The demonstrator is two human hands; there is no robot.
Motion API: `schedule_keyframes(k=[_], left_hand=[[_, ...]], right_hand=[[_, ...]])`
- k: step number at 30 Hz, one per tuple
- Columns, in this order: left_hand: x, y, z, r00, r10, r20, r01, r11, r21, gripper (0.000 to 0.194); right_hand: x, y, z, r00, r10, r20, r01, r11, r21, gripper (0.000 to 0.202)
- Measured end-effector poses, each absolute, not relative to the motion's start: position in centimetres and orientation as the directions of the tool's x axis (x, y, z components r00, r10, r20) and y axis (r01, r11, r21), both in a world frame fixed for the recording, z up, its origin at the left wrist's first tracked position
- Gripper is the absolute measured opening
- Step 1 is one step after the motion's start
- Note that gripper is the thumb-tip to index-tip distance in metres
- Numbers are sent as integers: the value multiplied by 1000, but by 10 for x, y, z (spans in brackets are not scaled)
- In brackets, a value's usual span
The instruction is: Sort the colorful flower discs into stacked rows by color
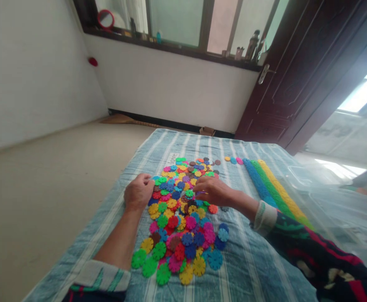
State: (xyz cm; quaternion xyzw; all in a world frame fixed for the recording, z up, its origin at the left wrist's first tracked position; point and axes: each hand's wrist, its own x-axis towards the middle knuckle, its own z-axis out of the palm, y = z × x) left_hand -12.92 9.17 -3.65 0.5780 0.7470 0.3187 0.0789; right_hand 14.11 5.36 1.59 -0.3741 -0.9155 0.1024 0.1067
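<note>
Many colourful notched plastic discs [180, 218] lie in a long, loose pile on a striped blue cloth. My left hand [139, 191] rests at the pile's left edge with its fingers curled together beside a light blue disc; what they hold, if anything, is hidden. Over the upper right part of the pile is my right hand [213, 191], its fingers bent down among the discs; its fingertips are too small to tell what they touch. Blue, green and yellow rows [274, 188] of discs run side by side to the right. A pink disc [239, 161] lies near their far end, beside blue and yellow ones.
The cloth-covered table [240, 251] has its far edge near a white wall. Clear plastic containers [337, 209] stand at the right edge. Beyond are a dark red door [284, 84], a windowsill [183, 50] with bottles, and a broom [120, 119] on the floor.
</note>
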Motion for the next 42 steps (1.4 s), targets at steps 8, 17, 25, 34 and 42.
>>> schedule_keyframes(k=[8,17,25,34,42], left_hand=[[-128,91,-35,-301,917,261,818,108,565,31],[-128,94,-38,-302,914,272,809,95,579,31],[-128,95,-38,-298,914,276,814,92,573,31],[-129,96,-40,-307,913,269,805,99,585,29],[-127,95,-38,-308,914,265,805,102,585,30]], right_hand=[[147,0,28,-768,640,10,610,737,-292,17],[162,-19,8,-753,658,28,630,732,-259,31],[166,-17,7,-729,681,68,634,709,-308,19],[165,-20,8,-724,683,91,628,709,-321,14],[164,-24,5,-764,635,112,584,755,-298,20]])
